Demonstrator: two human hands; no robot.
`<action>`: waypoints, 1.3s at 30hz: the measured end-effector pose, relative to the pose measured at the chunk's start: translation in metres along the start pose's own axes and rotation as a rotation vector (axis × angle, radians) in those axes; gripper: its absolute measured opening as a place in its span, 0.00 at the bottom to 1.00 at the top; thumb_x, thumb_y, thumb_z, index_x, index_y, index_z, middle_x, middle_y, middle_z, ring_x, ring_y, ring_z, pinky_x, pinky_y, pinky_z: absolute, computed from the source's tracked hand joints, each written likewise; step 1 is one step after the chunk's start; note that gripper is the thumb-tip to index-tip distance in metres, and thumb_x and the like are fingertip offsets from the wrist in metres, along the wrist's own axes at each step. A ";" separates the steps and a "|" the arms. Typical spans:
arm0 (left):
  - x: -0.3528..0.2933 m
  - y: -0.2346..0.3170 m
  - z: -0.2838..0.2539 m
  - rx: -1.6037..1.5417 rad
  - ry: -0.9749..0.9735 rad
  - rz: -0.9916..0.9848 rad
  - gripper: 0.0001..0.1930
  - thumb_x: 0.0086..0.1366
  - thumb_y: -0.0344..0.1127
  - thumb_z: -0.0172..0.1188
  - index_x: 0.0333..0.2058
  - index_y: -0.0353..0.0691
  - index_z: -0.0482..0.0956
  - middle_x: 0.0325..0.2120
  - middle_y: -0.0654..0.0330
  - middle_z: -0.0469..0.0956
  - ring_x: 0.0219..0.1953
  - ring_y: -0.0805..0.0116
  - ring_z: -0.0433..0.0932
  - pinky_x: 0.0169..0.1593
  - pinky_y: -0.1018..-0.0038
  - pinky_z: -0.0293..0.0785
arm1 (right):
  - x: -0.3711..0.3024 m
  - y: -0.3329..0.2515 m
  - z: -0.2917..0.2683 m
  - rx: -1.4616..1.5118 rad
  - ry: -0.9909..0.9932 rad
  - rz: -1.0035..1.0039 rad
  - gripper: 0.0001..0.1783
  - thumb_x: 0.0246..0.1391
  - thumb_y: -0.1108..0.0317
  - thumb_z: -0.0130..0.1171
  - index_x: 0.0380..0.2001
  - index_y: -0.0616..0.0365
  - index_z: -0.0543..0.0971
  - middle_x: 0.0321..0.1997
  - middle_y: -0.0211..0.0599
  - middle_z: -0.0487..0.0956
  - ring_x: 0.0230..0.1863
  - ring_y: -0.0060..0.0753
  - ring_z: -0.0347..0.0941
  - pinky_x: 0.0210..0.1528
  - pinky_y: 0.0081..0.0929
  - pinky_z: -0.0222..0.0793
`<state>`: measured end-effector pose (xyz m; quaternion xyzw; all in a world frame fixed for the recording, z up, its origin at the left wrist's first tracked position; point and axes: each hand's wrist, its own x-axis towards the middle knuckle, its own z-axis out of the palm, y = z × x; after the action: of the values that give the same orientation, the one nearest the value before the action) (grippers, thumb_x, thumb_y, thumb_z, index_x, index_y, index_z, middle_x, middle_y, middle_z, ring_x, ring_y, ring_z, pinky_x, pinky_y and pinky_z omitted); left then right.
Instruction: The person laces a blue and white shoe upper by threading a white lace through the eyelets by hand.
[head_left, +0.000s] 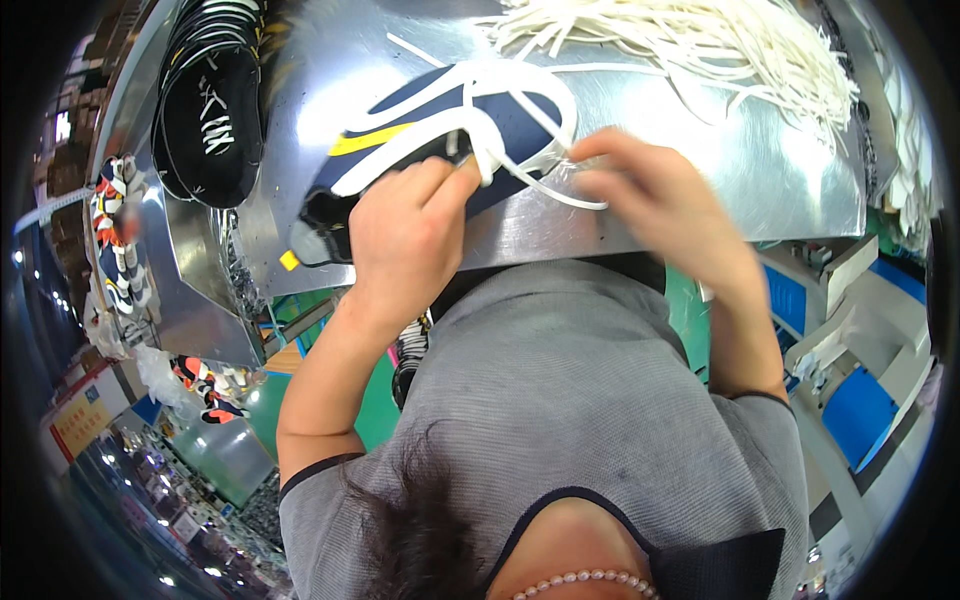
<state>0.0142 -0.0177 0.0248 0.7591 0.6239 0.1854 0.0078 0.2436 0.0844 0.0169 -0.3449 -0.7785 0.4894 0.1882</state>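
A navy shoe upper point(370, 140) with white bands and a yellow stripe lies on the metal table, its dark opening toward me. My left hand point(412, 225) is closed on the near edge of this upper, knuckles up; its fingertips are partly hidden. A white shoelace point(565, 196) loops across the upper, passing close to my left fingers. Just right of the upper, my right hand point(670, 195) is raised near the lace, smeared by motion. Whether anything is between its fingers does not show.
A heap of white laces point(690, 40) covers the table's far right. At the far left stands a stack of black sole-shaped pieces point(210, 130). Colourful shoe parts point(118, 230) lie beyond the table's left side. Blue-and-grey bins point(860, 415) stand to my right.
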 end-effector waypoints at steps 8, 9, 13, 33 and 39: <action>0.000 0.000 -0.011 -0.260 -0.002 -0.118 0.13 0.58 0.30 0.65 0.43 0.38 0.81 0.28 0.59 0.78 0.29 0.58 0.79 0.36 0.67 0.76 | 0.048 -0.002 -0.003 0.360 0.129 0.229 0.23 0.50 0.67 0.74 0.45 0.55 0.71 0.42 0.29 0.76 0.46 0.17 0.69 0.50 0.19 0.67; -0.003 -0.009 -0.017 -0.478 -0.037 -0.212 0.14 0.66 0.34 0.62 0.48 0.35 0.79 0.33 0.51 0.80 0.34 0.51 0.80 0.42 0.65 0.77 | 0.049 0.003 0.002 0.423 0.186 0.139 0.26 0.49 0.67 0.75 0.46 0.57 0.71 0.40 0.31 0.77 0.44 0.20 0.72 0.47 0.20 0.69; 0.008 -0.028 -0.029 -1.010 -0.670 -0.772 0.24 0.74 0.48 0.53 0.58 0.35 0.76 0.54 0.56 0.78 0.57 0.68 0.73 0.62 0.73 0.65 | 0.046 0.009 0.026 0.452 0.277 -0.098 0.31 0.48 0.69 0.75 0.52 0.61 0.70 0.44 0.36 0.78 0.46 0.25 0.75 0.50 0.22 0.70; 0.020 -0.032 -0.002 -0.593 -0.064 -0.409 0.05 0.61 0.29 0.65 0.33 0.33 0.84 0.30 0.58 0.83 0.32 0.68 0.78 0.40 0.72 0.73 | 0.041 0.007 0.018 0.457 0.192 0.204 0.24 0.57 0.63 0.68 0.51 0.63 0.73 0.44 0.37 0.81 0.43 0.21 0.76 0.47 0.22 0.73; -0.006 -0.077 -0.066 0.181 0.356 -0.168 0.04 0.59 0.27 0.65 0.33 0.39 0.81 0.34 0.59 0.82 0.39 0.60 0.75 0.46 0.66 0.70 | 0.026 0.019 -0.008 0.631 0.212 0.212 0.21 0.60 0.63 0.66 0.51 0.61 0.74 0.44 0.35 0.81 0.42 0.19 0.76 0.45 0.19 0.73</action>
<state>-0.0791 -0.0205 0.0658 0.6573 0.6907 0.2585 -0.1551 0.2376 0.1135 0.0028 -0.3976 -0.5247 0.6844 0.3134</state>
